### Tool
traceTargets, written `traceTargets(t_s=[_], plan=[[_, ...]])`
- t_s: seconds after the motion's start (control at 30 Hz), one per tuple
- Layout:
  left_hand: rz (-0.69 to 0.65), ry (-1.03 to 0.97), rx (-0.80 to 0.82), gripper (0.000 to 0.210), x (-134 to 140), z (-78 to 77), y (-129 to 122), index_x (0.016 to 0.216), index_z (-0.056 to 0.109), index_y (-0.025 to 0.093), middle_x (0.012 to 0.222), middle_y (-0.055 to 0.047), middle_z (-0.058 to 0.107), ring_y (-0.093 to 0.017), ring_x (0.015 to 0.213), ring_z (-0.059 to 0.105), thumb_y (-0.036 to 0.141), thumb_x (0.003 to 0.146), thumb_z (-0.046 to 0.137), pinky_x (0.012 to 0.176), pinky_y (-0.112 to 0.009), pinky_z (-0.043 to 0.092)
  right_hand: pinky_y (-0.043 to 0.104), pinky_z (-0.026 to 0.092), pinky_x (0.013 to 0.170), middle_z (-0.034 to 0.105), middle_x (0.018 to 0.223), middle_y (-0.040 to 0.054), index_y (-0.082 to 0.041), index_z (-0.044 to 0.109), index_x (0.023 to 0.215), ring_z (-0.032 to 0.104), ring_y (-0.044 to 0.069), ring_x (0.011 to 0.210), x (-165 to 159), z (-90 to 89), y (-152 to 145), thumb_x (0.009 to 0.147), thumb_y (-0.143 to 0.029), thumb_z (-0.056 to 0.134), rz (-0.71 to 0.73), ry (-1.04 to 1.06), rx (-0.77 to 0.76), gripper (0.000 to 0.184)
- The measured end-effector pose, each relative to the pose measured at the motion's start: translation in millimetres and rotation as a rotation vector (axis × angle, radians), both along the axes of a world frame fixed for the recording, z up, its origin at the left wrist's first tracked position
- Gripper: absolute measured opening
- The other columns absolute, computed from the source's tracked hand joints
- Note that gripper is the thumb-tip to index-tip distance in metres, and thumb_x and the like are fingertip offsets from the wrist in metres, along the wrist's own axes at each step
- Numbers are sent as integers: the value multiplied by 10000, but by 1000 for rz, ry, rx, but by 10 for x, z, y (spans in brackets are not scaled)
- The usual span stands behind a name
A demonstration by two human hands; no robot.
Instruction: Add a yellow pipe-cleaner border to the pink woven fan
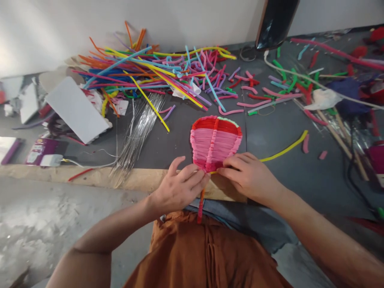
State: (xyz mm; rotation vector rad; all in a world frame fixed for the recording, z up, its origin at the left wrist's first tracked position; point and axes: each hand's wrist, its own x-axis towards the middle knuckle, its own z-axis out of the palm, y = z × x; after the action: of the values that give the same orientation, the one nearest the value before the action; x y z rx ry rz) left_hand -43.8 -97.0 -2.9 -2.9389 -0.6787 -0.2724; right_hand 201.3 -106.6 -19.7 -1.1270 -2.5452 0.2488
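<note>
A fan-shaped piece woven from pink and red pipe cleaners lies at the table's front edge, with a bit of pale green on its top rim. Its orange and red stem points down toward my lap. My left hand grips the narrow base near the stem, index finger and thumb partly raised or hidden. On the other side of the base, my right hand is closed on a yellow pipe cleaner. One end of it runs out to the right; a short yellow bit shows between the hands.
A heap of colourful pipe cleaners lies along the back wall. Thin metal wires lie to the left, near a white box. A phone with a cable leans at the back. More scraps and wooden sticks lie right.
</note>
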Motion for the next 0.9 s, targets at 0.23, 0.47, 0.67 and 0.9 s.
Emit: traceTargets(t_s=[0.23, 0.47, 0.67, 0.9], plan=[[-72, 22, -46, 279, 78, 57, 10, 1138, 593, 146, 1160, -70, 636, -224, 1191, 497, 133, 868, 523, 1136, -530, 246, 331, 386, 738, 673, 895, 67, -188, 697, 990, 573, 191, 837, 46, 26, 30, 813, -83, 538, 43, -2, -23, 260], [-169, -11, -55, 235, 82, 43, 143, 1089, 613, 100, 1215, -92, 631, -275, 1264, 470, 128, 878, 515, 1123, -475, 326, 339, 375, 793, 706, 957, 42, -218, 696, 956, 581, 187, 883, 223, 21, 119, 804, -46, 507, 16, 22, -11, 298], [-225, 12, -54, 254, 66, 68, 235, 1088, 627, 122, 1226, -66, 638, -259, 1263, 480, 138, 913, 444, 1115, -460, 351, 352, 360, 810, 708, 969, 25, -241, 702, 939, 565, 190, 909, 269, 24, 170, 745, 2, 494, 23, -6, -3, 373], [-243, -82, -151, 251, 27, 5, 308, 1101, 615, 121, 1209, -89, 649, -232, 1191, 547, 116, 906, 456, 1071, -458, 406, 348, 358, 830, 717, 908, 15, -235, 695, 961, 561, 169, 847, 216, 24, 130, 841, -92, 523, 15, 21, 29, 253]])
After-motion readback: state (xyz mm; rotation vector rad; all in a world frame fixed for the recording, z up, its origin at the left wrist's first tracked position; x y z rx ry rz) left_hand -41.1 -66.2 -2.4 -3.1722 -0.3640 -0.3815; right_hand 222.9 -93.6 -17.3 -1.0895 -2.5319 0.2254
